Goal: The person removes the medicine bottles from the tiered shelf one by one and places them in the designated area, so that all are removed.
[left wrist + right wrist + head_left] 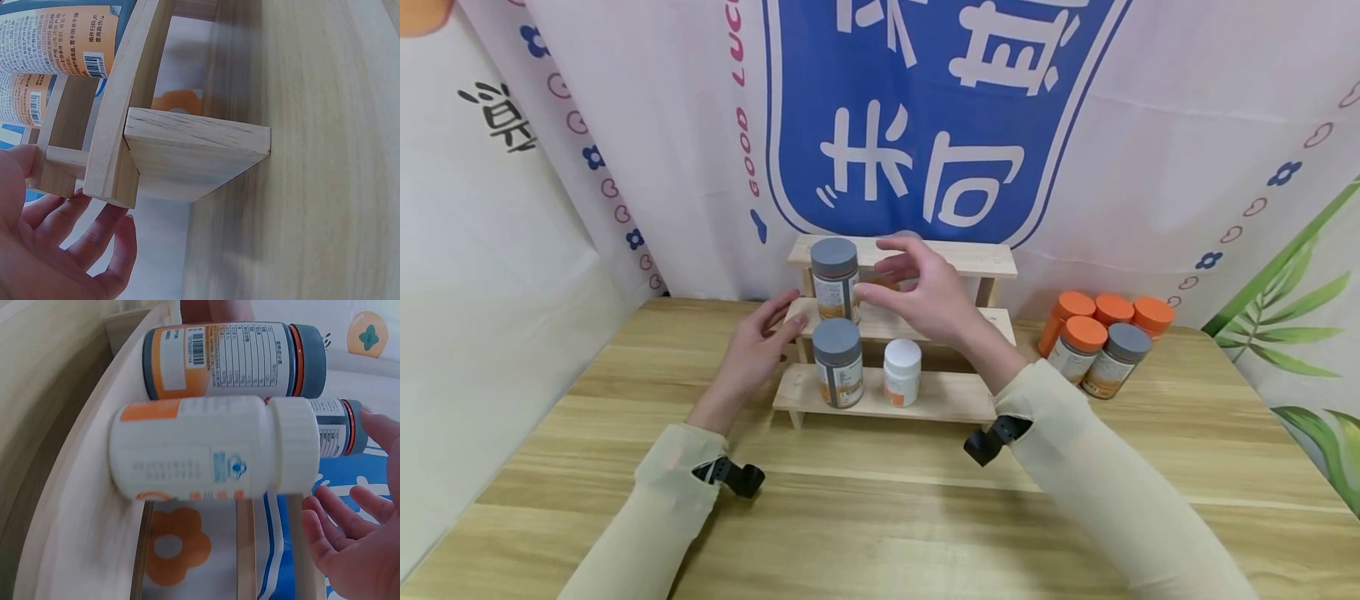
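Observation:
A tall jar with a grey lid [835,279] stands on the middle tier of a wooden step rack [951,396]. My right hand [928,292] is beside that jar, fingers spread, thumb at its right side; whether the thumb touches is unclear. On the lowest tier stand another grey-lidded jar [838,367] and a small white bottle [902,375], both upright. My left hand [752,350] is at the rack's left end, with its fingers [94,237] loosely bent against the plank ends and holding no jar.
Right of the rack, several orange-lidded bottles [1084,335] and a grey-lidded jar [1116,362] stand close together on the wooden table [880,525]. A printed curtain [700,167] hangs directly behind the rack's top tier [940,257].

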The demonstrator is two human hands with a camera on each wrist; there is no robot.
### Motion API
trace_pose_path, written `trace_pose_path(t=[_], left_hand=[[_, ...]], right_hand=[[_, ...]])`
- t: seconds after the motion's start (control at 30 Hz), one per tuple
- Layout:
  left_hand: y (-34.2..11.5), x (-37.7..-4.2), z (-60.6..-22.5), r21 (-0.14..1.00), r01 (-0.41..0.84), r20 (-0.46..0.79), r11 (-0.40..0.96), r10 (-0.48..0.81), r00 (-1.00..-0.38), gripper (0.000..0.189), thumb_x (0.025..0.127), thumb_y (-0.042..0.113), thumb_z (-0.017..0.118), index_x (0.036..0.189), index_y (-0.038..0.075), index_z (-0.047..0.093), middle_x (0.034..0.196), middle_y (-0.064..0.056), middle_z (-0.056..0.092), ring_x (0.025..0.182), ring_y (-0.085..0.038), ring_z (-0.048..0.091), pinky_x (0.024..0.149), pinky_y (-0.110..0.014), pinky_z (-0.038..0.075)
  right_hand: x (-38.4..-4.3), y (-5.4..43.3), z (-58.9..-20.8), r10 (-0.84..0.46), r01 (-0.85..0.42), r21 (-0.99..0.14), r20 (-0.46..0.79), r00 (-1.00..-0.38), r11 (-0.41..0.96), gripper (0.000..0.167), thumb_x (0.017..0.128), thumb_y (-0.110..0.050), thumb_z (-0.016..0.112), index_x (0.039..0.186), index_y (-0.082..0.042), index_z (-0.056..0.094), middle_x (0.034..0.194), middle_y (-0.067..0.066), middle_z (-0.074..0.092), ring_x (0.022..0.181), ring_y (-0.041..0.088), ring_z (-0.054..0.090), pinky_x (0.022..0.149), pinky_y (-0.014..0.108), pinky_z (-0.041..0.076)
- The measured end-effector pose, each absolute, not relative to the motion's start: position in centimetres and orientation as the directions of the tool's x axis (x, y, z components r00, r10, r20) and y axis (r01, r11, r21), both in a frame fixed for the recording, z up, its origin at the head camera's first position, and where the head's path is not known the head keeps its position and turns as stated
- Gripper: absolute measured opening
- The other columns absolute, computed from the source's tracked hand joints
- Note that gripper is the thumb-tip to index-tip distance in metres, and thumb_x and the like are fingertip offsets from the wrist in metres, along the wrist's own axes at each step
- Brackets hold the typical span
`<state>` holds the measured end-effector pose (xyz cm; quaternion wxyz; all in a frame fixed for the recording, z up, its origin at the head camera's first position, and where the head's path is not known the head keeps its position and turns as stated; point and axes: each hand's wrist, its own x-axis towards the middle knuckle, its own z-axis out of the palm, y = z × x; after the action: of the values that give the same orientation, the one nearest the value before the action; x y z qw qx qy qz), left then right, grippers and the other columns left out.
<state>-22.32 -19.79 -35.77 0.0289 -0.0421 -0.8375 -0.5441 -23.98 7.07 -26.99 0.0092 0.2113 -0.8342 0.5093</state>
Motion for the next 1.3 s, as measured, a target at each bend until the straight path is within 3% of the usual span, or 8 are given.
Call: trace_pose_path(t=[0.43,1.3], left_hand=[[-19.9,-22.3,-35.6,0.905,0.095,0.086,0.415,0.038,-0.996,0.062,0.111,0.044,0.054,0.167,0.023,0.037,0.171,-0.010,0.040,0.129,-0.038,0.060,0.089,-0.042,0.056],[-19.9,-22.4,-35.7,0.908,0.090,0.082,0.409,0.038,-0.996,0.061,0.111,0.045,0.054,0.166,0.027,0.038,0.171,-0.008,0.041,0.130,-0.037,0.060,0.085,-0.035,0.054]], right_hand=[[-24.4,5.0,-27.0,-0.362,-0.301,-0.867,0.152,-0.919,0.398,0.075,0.092,-0.044,0.083,0.156,-0.025,0.049,0.141,0.003,0.065,0.132,0.023,0.062,0.111,0.045,0.053],[-24.2,2.7,-26.8,-0.301,-0.249,-0.851,0.114,-0.947,0.462,0.067,0.094,-0.049,0.080,0.150,-0.023,0.055,0.123,0.003,0.069,0.113,0.021,0.066,0.095,0.041,0.059]])
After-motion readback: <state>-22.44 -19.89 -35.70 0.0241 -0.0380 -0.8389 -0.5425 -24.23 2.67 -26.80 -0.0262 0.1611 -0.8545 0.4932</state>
